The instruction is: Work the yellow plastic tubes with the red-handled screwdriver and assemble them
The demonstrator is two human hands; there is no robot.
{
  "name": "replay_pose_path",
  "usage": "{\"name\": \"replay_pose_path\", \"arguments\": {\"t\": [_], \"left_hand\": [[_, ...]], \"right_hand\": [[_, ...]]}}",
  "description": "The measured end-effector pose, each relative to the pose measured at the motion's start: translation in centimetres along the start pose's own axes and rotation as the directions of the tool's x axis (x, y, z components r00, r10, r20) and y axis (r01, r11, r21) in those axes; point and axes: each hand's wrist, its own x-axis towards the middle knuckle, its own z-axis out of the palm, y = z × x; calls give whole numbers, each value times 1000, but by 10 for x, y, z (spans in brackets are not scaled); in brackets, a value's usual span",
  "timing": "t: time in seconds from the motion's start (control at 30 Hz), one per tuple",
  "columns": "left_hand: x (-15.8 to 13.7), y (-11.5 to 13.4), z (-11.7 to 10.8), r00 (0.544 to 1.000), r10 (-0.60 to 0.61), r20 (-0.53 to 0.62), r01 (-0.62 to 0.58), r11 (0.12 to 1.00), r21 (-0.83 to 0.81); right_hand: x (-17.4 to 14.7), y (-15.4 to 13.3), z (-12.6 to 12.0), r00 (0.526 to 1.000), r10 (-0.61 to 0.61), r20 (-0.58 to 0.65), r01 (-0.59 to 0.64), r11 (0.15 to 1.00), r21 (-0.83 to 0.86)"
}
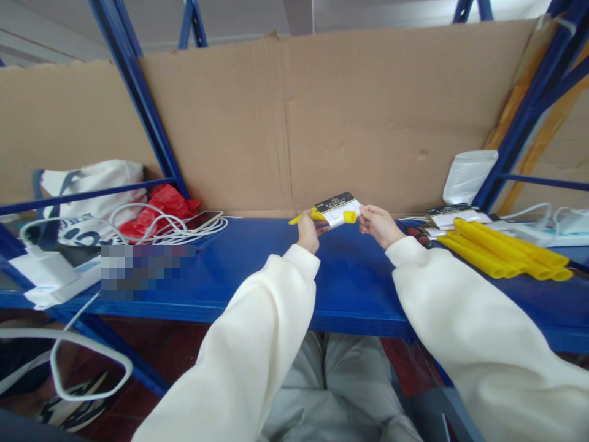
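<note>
My left hand (308, 231) is closed around a yellow tube (350, 217), raised a little above the blue tabletop. A black-and-white printed card (338, 201) lies against the tube, partly around it; I cannot tell how far it wraps. With fingertips pinched, my right hand (380, 225) grips the right edge of this card. Right of my right hand, several more yellow tubes (499, 248) lie in a pile. Behind them is a stack of similar black-and-white cards (453, 215).
A cardboard panel (350, 116) stands along the back of the blue table (257, 270), between blue metal posts (142, 104). White cables (202, 228), a red plastic bag (163, 205), a cloth bag (105, 184) and a power strip (69, 285) are at left. A white pouch (469, 175) leans at back right.
</note>
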Motion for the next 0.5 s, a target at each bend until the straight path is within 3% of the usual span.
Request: {"name": "replay_pose_path", "arguments": {"t": [0.33, 0.5], "left_hand": [[-9, 4, 1, 997, 40, -66, -37, 998, 42], [-3, 5, -4, 993, 38, -111, -39, 999, -10]], "right_hand": [[8, 8, -5, 993, -117, 22, 118, 990, -72], [8, 5, -5, 988, -153, -22, 153, 988, 0]]}}
